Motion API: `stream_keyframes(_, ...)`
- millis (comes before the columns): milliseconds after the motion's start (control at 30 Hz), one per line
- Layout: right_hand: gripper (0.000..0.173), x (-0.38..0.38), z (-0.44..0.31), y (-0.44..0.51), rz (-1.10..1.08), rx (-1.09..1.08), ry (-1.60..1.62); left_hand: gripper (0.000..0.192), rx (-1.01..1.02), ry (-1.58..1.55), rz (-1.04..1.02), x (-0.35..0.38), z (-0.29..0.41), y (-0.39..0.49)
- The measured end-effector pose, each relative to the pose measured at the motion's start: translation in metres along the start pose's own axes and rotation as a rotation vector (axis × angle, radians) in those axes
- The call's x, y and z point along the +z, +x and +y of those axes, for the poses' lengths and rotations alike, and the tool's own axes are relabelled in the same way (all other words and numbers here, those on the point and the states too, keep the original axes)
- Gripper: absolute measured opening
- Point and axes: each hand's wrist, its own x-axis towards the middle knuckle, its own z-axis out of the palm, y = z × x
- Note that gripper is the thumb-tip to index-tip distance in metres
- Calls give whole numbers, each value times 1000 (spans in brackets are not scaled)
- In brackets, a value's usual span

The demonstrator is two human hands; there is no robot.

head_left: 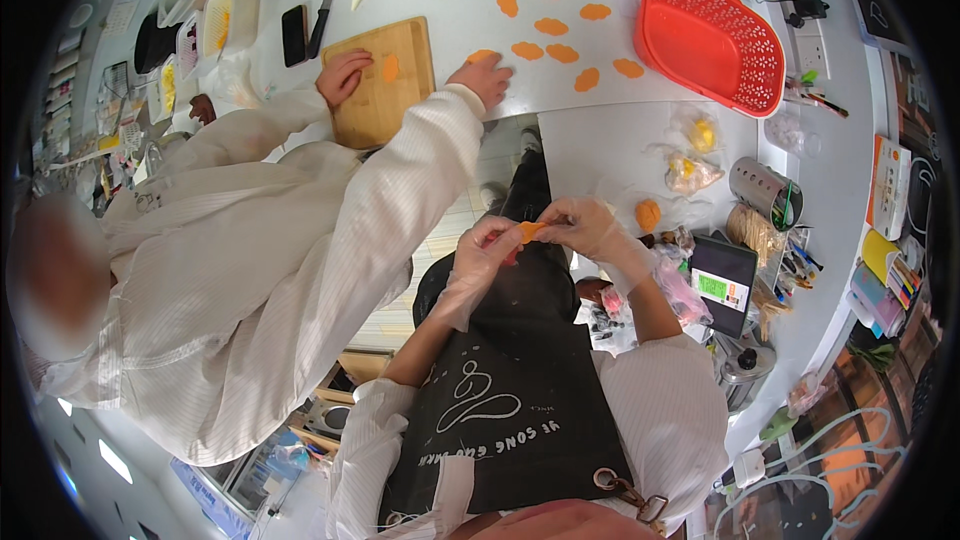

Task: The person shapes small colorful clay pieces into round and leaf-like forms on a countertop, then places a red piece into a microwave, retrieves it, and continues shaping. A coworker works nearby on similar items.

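Observation:
In clear plastic gloves, my left hand (pixel 487 251) and my right hand (pixel 577 229) meet above my lap. Both pinch a small orange dough-like piece (pixel 531 231) between their fingertips. Something red shows under the fingers of my left hand. Beyond my hands, several flat orange pieces with wavy edges (pixel 562 53) lie spread on the white table (pixel 517 90). One more orange piece (pixel 391 68) rests on a wooden board (pixel 381 112). A ball of orange dough (pixel 647 215) sits on plastic film to the right of my right hand.
A co-worker in a white smock (pixel 247 262) leans in from the left, with one hand (pixel 484 80) at an orange piece and the other on the board. A knife (pixel 324 15) and phone (pixel 295 35) lie beside it. A red basket (pixel 709 45) stands right; a tablet (pixel 724 283) is nearer.

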Motion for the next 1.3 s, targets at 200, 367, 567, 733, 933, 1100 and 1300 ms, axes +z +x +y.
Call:
stream_keyframes(200, 20, 5, 9, 3, -34, -75, 58, 17, 19, 70, -44, 3, 3, -3)
stream_keyframes(367, 18, 3, 12, 6, -34, -37, 129, 15, 73, 58, -29, -1, -1, -1)
stream_keyframes(567, 19, -3, 23, 8, -13, -45, 210, 18, 81, 27, -29, -3, -2, 2)
stream_keyframes(733, 28, -54, 55, 45, 682, -82, -114, 19, 54, 34, -47, -5, 2, 3)
stream_keyframes(933, 51, -138, 91, 129, 1296, 103, -363, 22, 55, 39, -89, 0, 5, 3)
stream_keyframes(1100, 53, -139, 95, 153, 1351, 60, -458, 22, 64, 78, -71, -2, 9, 3)
stream_keyframes(1300, 45, -140, 89, 149, 1353, 18, -289, 19, 79, 55, -64, -6, 5, 6)
